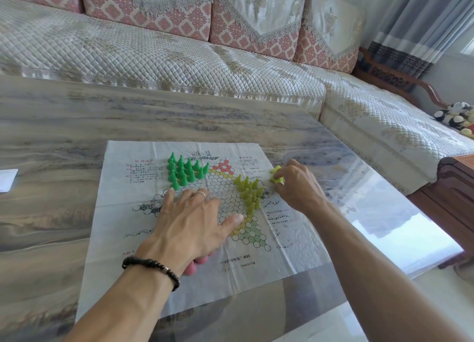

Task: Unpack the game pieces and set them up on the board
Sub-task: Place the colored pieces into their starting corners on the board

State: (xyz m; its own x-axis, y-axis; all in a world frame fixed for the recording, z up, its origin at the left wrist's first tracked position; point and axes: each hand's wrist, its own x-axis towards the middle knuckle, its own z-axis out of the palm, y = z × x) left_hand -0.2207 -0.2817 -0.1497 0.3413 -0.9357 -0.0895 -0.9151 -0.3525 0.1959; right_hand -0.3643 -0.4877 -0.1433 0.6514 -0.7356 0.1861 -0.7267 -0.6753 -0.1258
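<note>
One marble-patterned table (77, 126) carries the paper board (123, 239), which the left hand (189, 221) presses flat with fingers spread and relaxed, probably to stop the thin sheet sliding. On it, green pieces (183, 171) fill the far-left star point and yellow-green pieces (250, 191) the right one. The right hand (297, 185) pinches loose yellow pieces (277, 175) at the board's right edge, seemingly gathering the last few for placing.
</note>
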